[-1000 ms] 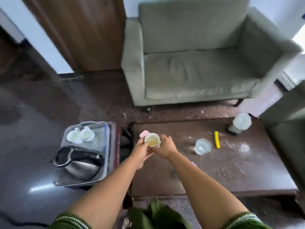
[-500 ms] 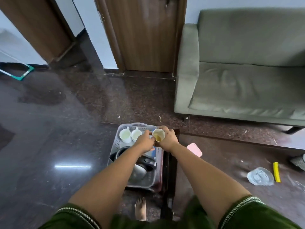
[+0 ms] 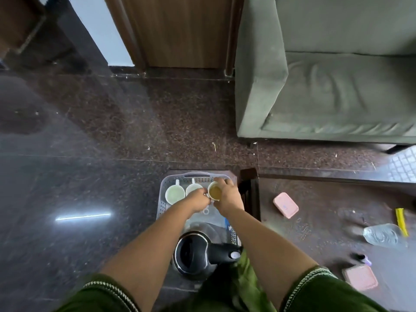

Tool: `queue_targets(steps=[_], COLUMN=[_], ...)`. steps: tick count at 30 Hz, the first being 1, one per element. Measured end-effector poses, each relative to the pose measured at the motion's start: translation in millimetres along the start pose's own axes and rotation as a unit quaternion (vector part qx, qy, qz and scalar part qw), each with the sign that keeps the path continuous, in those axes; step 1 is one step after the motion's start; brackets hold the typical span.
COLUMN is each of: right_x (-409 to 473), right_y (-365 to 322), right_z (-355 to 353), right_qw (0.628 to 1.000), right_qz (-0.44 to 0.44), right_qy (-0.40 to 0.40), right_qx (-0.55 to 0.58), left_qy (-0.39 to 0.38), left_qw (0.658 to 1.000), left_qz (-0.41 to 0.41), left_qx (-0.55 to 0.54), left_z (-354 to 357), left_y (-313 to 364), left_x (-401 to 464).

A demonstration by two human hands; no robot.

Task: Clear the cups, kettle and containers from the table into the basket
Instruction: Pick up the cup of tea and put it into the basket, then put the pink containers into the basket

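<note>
A white cup with brown liquid (image 3: 215, 191) is held over the far right corner of the grey perforated basket (image 3: 163, 200), gripped by both my left hand (image 3: 199, 200) and my right hand (image 3: 228, 195). Two empty white cups (image 3: 175, 194) (image 3: 192, 188) stand side by side at the basket's far end. A black and steel kettle (image 3: 198, 255) lies at the basket's near end. On the dark table (image 3: 319, 221) to the right remain a pink container (image 3: 286, 204), a clear glass container (image 3: 382, 235) and a second pink container (image 3: 360, 278).
A yellow stick-like item (image 3: 401, 221) lies beyond the glass container, and a small dark bottle (image 3: 361, 257) stands near the second pink container. A green sofa (image 3: 326, 75) stands behind the table. A wooden door (image 3: 180, 30) and polished dark floor (image 3: 78, 165) lie beyond.
Both hands carried the cup of brown liquid leftward from the table to above the basket's far right corner. The view swung left and tipped downward with them.
</note>
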State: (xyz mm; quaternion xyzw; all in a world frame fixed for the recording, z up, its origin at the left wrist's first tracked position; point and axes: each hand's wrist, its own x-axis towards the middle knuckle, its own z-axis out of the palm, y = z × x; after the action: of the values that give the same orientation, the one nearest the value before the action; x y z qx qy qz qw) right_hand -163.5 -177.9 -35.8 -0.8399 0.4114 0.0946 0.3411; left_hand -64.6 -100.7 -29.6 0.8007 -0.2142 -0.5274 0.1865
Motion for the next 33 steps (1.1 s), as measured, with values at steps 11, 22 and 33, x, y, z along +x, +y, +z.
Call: queue_targets(steps=[11, 22, 33], right_x=[30.2, -31.0, -64.6], right_y=[12.4, 30.1, 185.6], right_z=[34.3, -1.6, -63.1], right_qw=[1.000, 0.985, 0.902], right_qz=[0.009, 0.055, 0.309], right_qy=[-0.016, 0.113, 0.153], right_qx=[0.017, 0.115, 0.260], left_qy=[-0.075, 0.064, 0.029], left_qw=[0.993, 0.994, 0.946], left_qz=[-0.026, -0.007, 0.140], left_qx=[-0.083, 0.090, 0.290], left_z=[17.0, 12.0, 153.5], left_y=[-30.2, 6.2, 140.6], left_x=[24.6, -8.9, 7.0])
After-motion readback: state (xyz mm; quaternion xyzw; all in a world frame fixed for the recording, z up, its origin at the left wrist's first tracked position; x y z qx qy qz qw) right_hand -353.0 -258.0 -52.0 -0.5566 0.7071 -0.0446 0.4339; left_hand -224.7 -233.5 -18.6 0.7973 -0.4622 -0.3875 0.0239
